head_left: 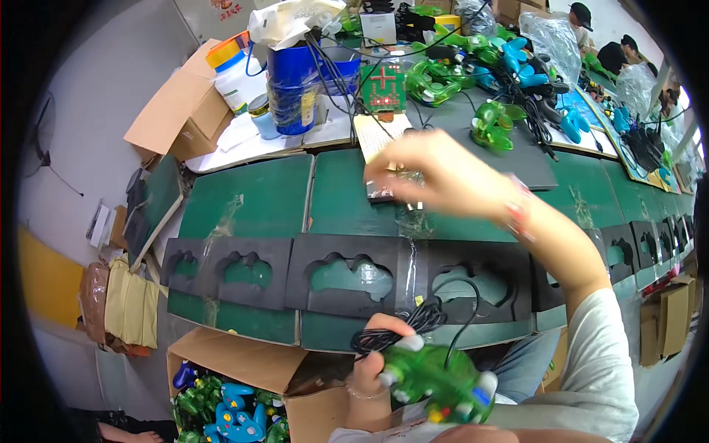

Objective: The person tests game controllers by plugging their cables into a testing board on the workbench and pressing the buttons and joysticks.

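Note:
My left hand [368, 382], low in the picture, is closed on a translucent green game controller [436, 376] with grey and coloured buttons. Its black cable [425, 317] is bundled by the fingers, and one loop arches over the controller. My right hand [425, 173] reaches across the bench, its fingers bent downward and smeared by motion. Below those fingers is a small dark device [380, 193], partly hidden; whether they touch it, I cannot tell. Just beyond stands a green circuit board [382, 87] with red markings, above a pale perforated board [375, 133].
Black foam cutouts [299, 284] line the front of the green bench [247, 192]. An open cardboard box [236, 358] at lower left holds green and blue controllers. Blue tubs [292, 92] stand at the back, with piled controllers [517, 63] to their right. Other people are at far right.

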A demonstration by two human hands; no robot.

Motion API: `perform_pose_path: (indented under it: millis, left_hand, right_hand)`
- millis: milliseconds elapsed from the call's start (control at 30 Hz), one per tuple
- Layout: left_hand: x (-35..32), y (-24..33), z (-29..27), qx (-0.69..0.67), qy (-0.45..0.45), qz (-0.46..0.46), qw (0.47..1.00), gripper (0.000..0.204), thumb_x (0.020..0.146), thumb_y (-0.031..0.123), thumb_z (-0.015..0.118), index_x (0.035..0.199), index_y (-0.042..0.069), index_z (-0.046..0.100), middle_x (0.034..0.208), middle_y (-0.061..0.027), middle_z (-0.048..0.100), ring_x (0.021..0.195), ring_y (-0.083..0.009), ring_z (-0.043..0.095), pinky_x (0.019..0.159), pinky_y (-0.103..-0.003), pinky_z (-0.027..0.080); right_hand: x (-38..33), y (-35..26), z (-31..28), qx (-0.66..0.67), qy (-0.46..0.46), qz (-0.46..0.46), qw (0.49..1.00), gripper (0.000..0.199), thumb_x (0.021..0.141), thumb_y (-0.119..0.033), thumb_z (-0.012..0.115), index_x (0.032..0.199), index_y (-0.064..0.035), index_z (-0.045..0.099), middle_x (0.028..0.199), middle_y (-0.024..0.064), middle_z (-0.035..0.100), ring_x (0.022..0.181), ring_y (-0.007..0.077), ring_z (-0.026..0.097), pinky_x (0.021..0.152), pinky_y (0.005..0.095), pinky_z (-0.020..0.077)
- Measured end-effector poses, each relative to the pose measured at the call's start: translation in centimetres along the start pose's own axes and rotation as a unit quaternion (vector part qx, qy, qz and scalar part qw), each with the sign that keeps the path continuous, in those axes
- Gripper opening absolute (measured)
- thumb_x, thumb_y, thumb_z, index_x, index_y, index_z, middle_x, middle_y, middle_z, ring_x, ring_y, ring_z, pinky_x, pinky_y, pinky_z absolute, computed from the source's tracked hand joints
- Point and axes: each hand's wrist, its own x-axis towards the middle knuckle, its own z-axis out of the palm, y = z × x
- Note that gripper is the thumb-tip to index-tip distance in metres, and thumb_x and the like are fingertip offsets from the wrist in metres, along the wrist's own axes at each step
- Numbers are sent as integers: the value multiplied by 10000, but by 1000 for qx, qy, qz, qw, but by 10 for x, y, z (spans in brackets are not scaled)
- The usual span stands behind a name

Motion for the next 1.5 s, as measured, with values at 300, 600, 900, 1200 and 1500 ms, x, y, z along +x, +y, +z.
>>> perform_pose_path:
  millis: [300,600,900,1200,1500]
  left_hand:
    - [0,2,-15,-73,-138,-152,976,683,807,500,690,1136,-68,504,966,-164,599,867,-194,599,738,-315,486]
    - [1,6,-14,-55,-130,-174,974,696,781,543,687,1130,-43,549,1077,-137,588,978,-184,567,862,-299,425]
    - [-5,13,-14,-78,-107,-247,960,694,717,542,727,1123,1,566,1081,-109,589,1005,-178,561,885,-302,417]
    - [-6,17,-2,-80,-54,-197,976,660,765,496,748,1043,-57,518,826,-189,609,736,-223,606,630,-331,509]
    - [-5,10,-1,-101,-71,-152,981,634,799,467,743,1042,-64,498,783,-153,577,714,-210,582,598,-324,489]
  right_hand:
    - [23,133,34,-303,-145,253,907,117,768,-242,691,830,-145,712,817,74,698,863,256,671,900,508,409]
    - [22,134,41,-347,-145,122,919,63,715,-144,668,745,-139,723,803,92,695,817,266,665,875,416,450]
    - [32,142,43,-442,-184,-27,878,37,704,-130,614,682,-106,631,751,44,633,825,230,621,803,342,480]
    - [32,145,42,-432,-191,-38,881,23,704,-115,616,694,-101,631,773,46,641,808,238,626,816,336,487]
    - [32,147,46,-459,-186,-85,864,21,711,-116,610,714,-98,620,757,41,623,808,226,623,818,333,476]
